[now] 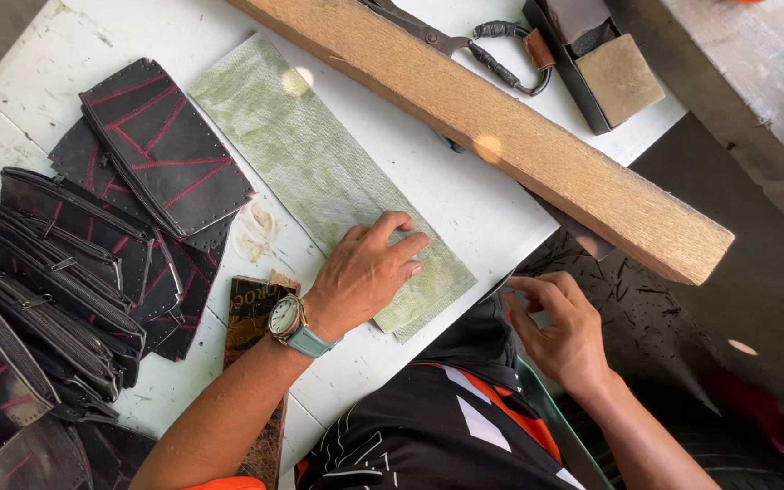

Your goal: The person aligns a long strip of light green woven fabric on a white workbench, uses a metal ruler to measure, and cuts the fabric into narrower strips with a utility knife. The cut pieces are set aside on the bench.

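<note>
Two bare hands work at the near edge of a white desk (465, 195). The left hand (365, 272), with a round watch (285, 318) on a teal strap at the wrist, lies palm down on the near end of a long greenish sheet (310, 159); its fingers are spread flat on the sheet and close on nothing. The sheet runs diagonally across the desk, from the far left down to the near edge, where its corner sits just at the rim. The right hand (560, 327) is off the desk, just beyond that edge and above the dark floor; its fingertips are pinched together, but what they pinch, if anything, is too small to tell.

Left of the sheet lies a fanned heap of black pouches (74, 263) with red stitched lines and zips, overlapping one another. A brown patterned strip (251, 318) lies under the left forearm. Beyond the sheet a thick wooden beam (501, 127) crosses the desk diagonally, its right end jutting past the edge. Behind the beam rest a pair of shears (492, 50) with dark handles and a dark box (592, 63) with a tan block in it.
</note>
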